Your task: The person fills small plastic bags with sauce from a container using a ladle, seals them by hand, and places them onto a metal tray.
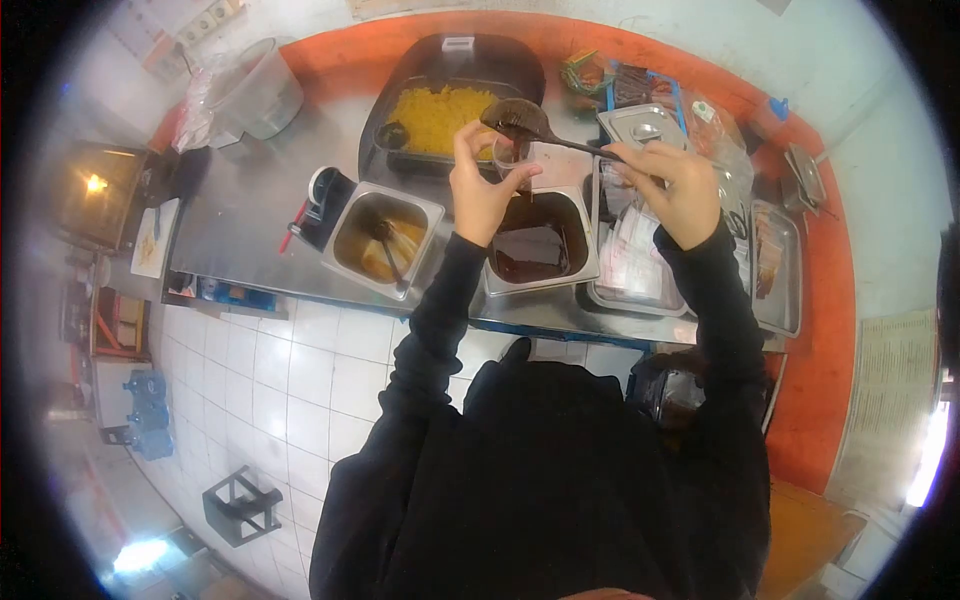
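Observation:
Over a metal container of dark brown sauce (pixel 530 252), my left hand (pixel 482 190) holds a small clear cup (pixel 513 158) between thumb and fingers. My right hand (pixel 675 185) grips the handle of a black ladle (pixel 520 115), whose bowl is tilted at the cup's mouth. Dark sauce shows in the ladle and at the cup. To the left is a second metal container (pixel 350 240) with yellowish sauce and a ladle in it. Behind my left hand sits a black tray of yellow rice (pixel 435 112).
Right of the sauce are clear packets (pixel 632 255) in a metal tray, metal lids (pixel 645 125) and another long tray (pixel 790 290). A plastic tub (pixel 262 95) stands at the back left. A black stool (pixel 243 505) is on the tiled floor.

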`<act>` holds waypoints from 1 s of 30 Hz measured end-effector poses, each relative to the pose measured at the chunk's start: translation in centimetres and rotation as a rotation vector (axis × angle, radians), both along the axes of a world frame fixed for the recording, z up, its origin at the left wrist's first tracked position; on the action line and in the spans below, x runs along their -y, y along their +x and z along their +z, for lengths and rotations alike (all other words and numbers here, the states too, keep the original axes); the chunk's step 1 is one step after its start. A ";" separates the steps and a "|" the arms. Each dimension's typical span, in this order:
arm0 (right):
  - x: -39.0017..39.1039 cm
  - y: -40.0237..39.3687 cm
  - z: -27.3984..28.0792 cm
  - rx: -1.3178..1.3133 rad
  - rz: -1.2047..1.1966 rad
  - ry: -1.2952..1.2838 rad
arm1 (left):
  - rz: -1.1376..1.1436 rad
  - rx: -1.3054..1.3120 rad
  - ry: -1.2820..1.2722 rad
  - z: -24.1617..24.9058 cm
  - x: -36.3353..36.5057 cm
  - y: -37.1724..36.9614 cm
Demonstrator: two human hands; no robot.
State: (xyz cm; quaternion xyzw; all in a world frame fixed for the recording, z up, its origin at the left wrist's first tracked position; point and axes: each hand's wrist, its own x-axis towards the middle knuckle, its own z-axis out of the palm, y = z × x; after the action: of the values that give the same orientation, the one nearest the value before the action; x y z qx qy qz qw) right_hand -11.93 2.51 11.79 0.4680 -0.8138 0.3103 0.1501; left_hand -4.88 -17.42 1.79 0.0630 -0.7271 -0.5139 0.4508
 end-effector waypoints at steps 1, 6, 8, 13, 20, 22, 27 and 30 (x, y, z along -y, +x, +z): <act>0.0 0.0 0.0 -0.076 0.001 -0.015 | 0.000 0.003 0.001 0.0 0.1 0.0; -0.1 0.3 0.4 -0.280 -0.007 -0.004 | -0.020 -0.082 -0.024 0.3 0.1 -0.2; -0.1 0.3 0.3 -0.279 -0.012 0.003 | -0.026 -0.079 -0.007 0.3 0.1 -0.2; -0.2 0.1 0.2 -0.166 0.022 -0.027 | -0.056 -0.009 0.086 0.4 -0.1 0.2; 0.0 -1.1 -1.8 0.228 0.108 -0.132 | -0.035 -0.024 0.030 0.6 -0.1 0.4; 0.1 -1.6 -2.4 0.429 0.185 -0.204 | -0.032 -0.017 0.042 0.6 0.0 0.6; -1.9 -4.7 -5.0 0.766 0.202 -0.144 | -0.184 -0.055 0.205 1.2 0.2 1.7; -2.1 -3.7 -7.8 0.419 0.023 0.498 | -0.246 -0.084 0.344 1.9 -0.1 2.3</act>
State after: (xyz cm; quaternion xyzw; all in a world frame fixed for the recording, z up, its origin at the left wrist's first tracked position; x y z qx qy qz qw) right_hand -15.60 4.64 3.99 0.4255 -0.8726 0.1927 -0.1431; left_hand -2.60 -17.29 3.69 0.0284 -0.6117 -0.6836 0.3971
